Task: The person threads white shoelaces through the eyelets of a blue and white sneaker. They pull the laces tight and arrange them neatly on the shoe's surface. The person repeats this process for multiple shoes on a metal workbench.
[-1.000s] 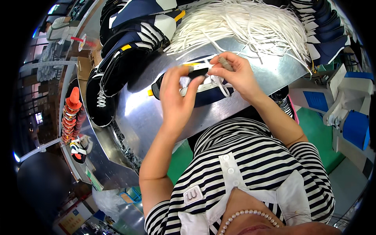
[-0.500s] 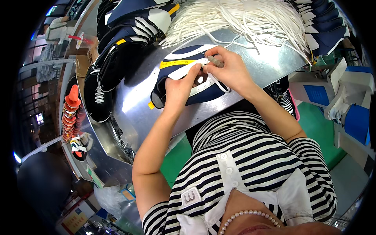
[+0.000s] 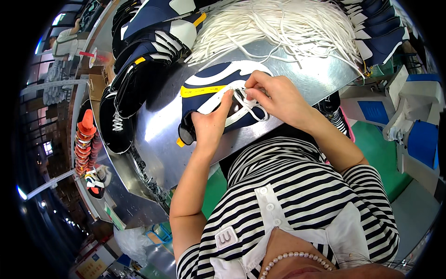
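A navy, white and yellow shoe upper (image 3: 199, 103) lies tilted on the metal tabletop in front of me. My left hand (image 3: 211, 124) grips it near the collar, fingers inside and thumb pressed along the white eyelet edge. A white shoelace (image 3: 258, 106) hangs in loops across the upper's opening. At the eyelets, my right hand (image 3: 281, 98) is closed, thumb and forefinger pinching the lace. Whether the grey-handled tool seen before is still in its palm is hidden.
Behind the upper lies a big pile of white laces (image 3: 278, 28) on the metal table (image 3: 160, 118). Black and navy shoe uppers (image 3: 144, 69) are stacked at left, more navy uppers (image 3: 383, 44) at far right. Orange shoe forms (image 3: 84, 135) stand farther left.
The grey-handled tool between my right fingers is no longer visible. My right hand has shifted slightly right and nearer, and lace now loops over the opening. The upper has turned a little.
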`<state>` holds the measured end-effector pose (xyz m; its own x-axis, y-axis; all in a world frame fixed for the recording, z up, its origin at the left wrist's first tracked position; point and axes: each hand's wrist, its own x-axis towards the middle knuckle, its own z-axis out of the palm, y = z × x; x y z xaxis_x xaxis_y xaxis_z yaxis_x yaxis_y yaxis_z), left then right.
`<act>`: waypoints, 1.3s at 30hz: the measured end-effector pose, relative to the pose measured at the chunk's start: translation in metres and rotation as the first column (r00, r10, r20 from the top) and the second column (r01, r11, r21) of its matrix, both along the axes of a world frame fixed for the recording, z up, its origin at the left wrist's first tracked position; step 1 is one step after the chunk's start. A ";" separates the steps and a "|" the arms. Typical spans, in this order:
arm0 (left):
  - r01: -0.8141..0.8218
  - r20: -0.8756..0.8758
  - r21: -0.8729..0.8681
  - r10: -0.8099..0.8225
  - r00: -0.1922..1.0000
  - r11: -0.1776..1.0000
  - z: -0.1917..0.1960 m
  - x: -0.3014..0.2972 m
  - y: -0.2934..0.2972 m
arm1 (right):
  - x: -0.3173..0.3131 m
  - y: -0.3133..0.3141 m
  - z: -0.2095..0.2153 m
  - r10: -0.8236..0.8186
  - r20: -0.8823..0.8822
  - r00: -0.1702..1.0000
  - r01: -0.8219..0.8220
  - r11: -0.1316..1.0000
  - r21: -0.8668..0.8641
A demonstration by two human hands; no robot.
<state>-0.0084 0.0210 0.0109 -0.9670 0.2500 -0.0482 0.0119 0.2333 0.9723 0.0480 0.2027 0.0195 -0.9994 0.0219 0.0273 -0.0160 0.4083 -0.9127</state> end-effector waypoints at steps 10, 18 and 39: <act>-0.034 -0.021 -0.545 0.027 0.999 0.838 0.010 0.020 -0.007 | -0.034 -0.024 -0.030 0.246 -0.078 0.966 -0.202 0.910 0.363; 0.128 0.297 0.006 -0.124 0.947 0.992 0.010 -0.015 -0.022 | -0.037 0.000 0.018 0.104 0.055 0.993 -0.118 0.868 0.483; 0.052 0.524 0.598 -0.438 0.730 0.800 0.041 -0.012 -0.071 | -0.040 -0.040 -0.055 -0.198 -0.300 0.933 0.250 0.957 0.146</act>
